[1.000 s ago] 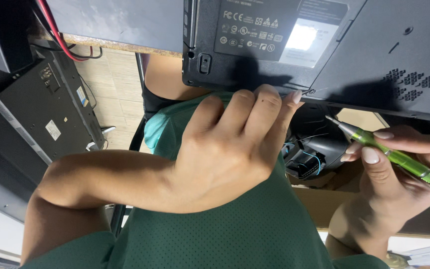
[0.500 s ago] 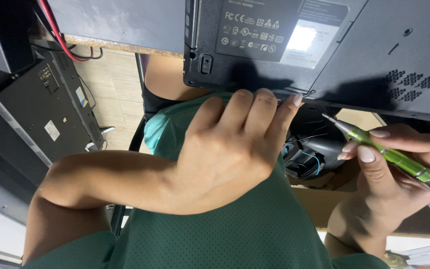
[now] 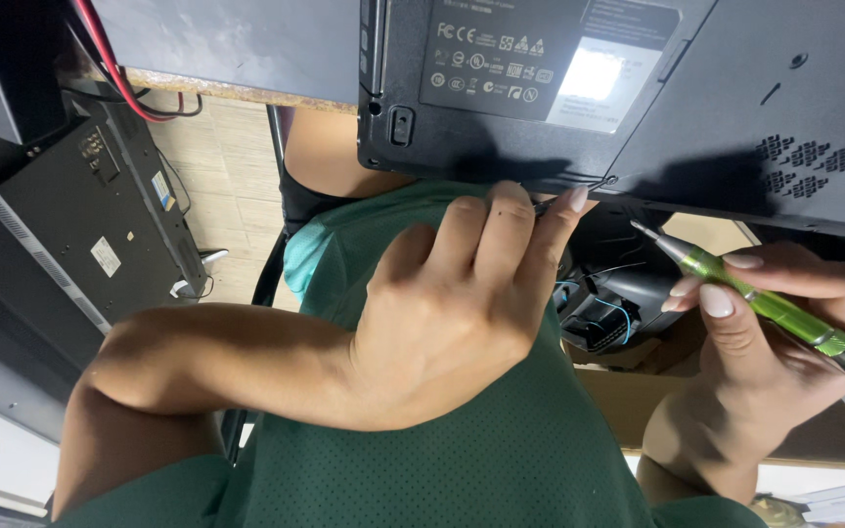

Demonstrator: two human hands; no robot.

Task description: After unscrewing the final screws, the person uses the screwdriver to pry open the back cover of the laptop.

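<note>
Here, an upturned laptop [image 3: 638, 98], matte black plastic with a glossy label panel and vent perforations, lies at twelve o'clock. The left hand [image 3: 452, 303], fingers pressed together, grips its near edge. At three o'clock the right hand [image 3: 775, 342] pinches a slim green metallic screwdriver [image 3: 765, 305], its tip just below the laptop's edge.

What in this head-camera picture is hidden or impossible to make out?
- Left hand: its fingertips curl against the laptop edge; whatever they pinch is hidden by the fingers.
- Green screwdriver: its rear end is cut off by the right edge, and the right hand covers part of the shaft.
- Laptop: its far side is cut off by the top edge.
- Black device below the laptop: shadowed, kind unclear.
</note>
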